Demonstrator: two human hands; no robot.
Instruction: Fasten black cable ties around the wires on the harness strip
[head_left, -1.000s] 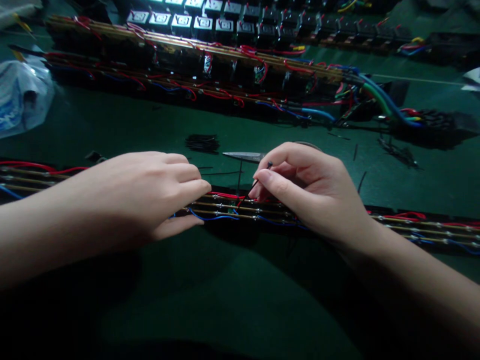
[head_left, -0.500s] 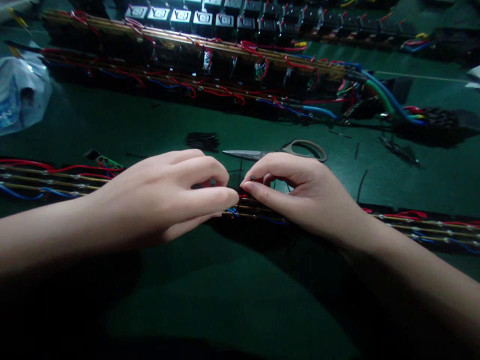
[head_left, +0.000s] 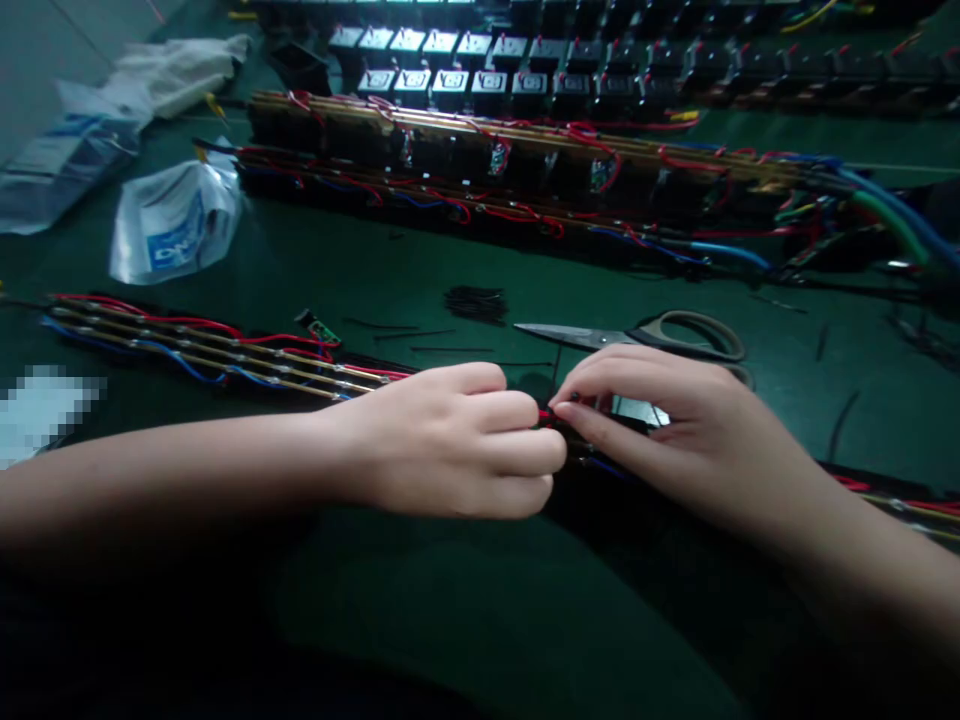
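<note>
My left hand (head_left: 465, 440) is closed, back up, with fingers curled over the long wired strip (head_left: 247, 360); whatever it grips is hidden. Close by on the right, my right hand (head_left: 675, 425) pinches thumb and forefinger at a thin black cable tie (head_left: 556, 368), whose tail sticks up between the hands. The strip carries brass rails with red and blue wires and runs under both hands. Just behind the right hand lie scissors (head_left: 577, 336), blades pointing left. A pile of black cable ties (head_left: 476, 303) rests left of them.
A second wired assembly (head_left: 450, 200) with red and blue wires crosses the table behind. Rows of black blocks (head_left: 487, 85) stand further back. Plastic bags (head_left: 176, 220) lie at the left. Several loose black ties (head_left: 412, 335) are scattered on the green table.
The view has shifted left, so things appear further right and lower. My left hand's fingers have curled into a fist; my right hand keeps its pinch.
</note>
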